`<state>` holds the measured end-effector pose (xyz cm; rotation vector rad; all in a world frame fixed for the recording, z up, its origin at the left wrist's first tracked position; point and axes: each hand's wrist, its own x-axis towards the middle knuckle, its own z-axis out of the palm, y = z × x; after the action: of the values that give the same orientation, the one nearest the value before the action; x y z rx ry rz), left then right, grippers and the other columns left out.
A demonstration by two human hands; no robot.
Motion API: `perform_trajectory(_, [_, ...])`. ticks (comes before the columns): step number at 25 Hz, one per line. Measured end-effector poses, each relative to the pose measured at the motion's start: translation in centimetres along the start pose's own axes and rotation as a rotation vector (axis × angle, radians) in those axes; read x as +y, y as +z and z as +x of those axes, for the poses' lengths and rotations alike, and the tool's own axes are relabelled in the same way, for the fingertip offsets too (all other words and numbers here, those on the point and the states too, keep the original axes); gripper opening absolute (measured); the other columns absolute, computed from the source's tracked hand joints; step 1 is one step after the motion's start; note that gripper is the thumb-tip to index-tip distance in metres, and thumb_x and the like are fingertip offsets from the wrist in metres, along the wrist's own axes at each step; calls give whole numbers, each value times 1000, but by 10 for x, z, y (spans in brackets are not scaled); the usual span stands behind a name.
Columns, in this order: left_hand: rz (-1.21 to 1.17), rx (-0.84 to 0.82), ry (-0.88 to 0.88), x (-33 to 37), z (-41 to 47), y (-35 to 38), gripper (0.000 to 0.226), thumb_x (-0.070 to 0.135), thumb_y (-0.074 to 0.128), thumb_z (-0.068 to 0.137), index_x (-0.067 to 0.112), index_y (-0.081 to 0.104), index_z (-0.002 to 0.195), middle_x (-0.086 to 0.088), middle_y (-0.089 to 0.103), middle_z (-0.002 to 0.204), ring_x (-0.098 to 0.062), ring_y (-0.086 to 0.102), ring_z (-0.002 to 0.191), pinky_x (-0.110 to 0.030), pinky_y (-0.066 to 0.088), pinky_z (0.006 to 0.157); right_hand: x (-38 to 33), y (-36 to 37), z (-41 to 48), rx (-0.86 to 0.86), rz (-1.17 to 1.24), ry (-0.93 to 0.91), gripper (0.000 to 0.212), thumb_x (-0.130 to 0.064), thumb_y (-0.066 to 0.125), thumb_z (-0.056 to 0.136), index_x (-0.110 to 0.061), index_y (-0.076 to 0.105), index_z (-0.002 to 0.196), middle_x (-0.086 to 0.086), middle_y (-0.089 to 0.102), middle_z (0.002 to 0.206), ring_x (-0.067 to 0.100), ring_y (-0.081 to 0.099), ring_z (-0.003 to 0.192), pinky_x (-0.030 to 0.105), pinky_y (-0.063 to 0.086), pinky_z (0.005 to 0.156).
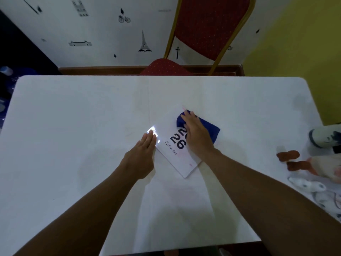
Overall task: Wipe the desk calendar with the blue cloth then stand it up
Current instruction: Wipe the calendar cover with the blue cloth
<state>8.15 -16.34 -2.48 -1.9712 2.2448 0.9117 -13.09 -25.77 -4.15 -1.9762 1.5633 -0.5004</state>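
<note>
A white desk calendar (176, 157) printed "2026 Calendar" lies flat and turned at an angle on the white table (73, 117), near the middle. My right hand (196, 133) presses the folded blue cloth (210, 129) onto the calendar's far half, covering part of the "20". The cloth sticks out beyond the fingertips and to the right of the hand. My left hand (142, 154) lies flat with fingers together against the calendar's left edge, fingertips at its glossy corner.
A red chair (208, 34) with a gold frame stands behind the table's far edge, against a wall with printed drawings. On the right edge of the table lie a plush toy with brown feet (304, 163) and a grey-and-white object (324, 137).
</note>
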Motion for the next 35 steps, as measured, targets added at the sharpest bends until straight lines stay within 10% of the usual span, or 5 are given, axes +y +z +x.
perform_trajectory(11, [14, -16, -28, 1, 1, -3, 76, 4, 39, 91, 13, -5, 152, -3, -14, 162, -16, -12, 148, -32, 18, 118, 13, 20, -125, -252, -34, -460, 58, 8, 63, 93, -12, 51, 147, 0, 48, 156, 12, 36, 149, 33, 26, 124])
perform_trajectory(15, [17, -14, 0, -1, 1, -4, 74, 1, 36, 89, 11, -1, 152, -4, -12, 162, -17, -8, 149, -32, 22, 116, 28, -5, -71, -212, 29, -272, 45, 5, 54, 100, -9, 56, 143, 1, 48, 155, 11, 38, 146, 43, 26, 124])
perform_trajectory(22, [14, -33, -18, 0, 1, -1, 77, 1, 39, 89, 11, -4, 152, -4, -15, 162, -17, -10, 148, -33, 19, 117, -4, 24, -52, -195, -49, -233, 49, -3, 43, 105, -11, 40, 153, 2, 32, 165, 21, 22, 154, 18, -2, 122])
perform_trajectory(29, [3, -12, -6, 1, -3, -2, 78, -2, 37, 87, 9, -4, 152, -6, -16, 161, -19, -11, 149, -32, 15, 120, 31, -4, -110, -199, -133, -342, 44, -10, 50, 104, -13, 51, 148, -1, 44, 158, 15, 34, 150, 38, 25, 125])
perform_trajectory(35, [-59, 19, 33, 0, -3, 3, 75, -6, 36, 87, 5, 0, 151, -10, -13, 161, -24, -11, 149, -35, 5, 122, 7, 8, -9, -121, -173, -153, 47, -8, 46, 106, -6, 40, 153, 8, 34, 163, 30, 25, 152, 39, 11, 126])
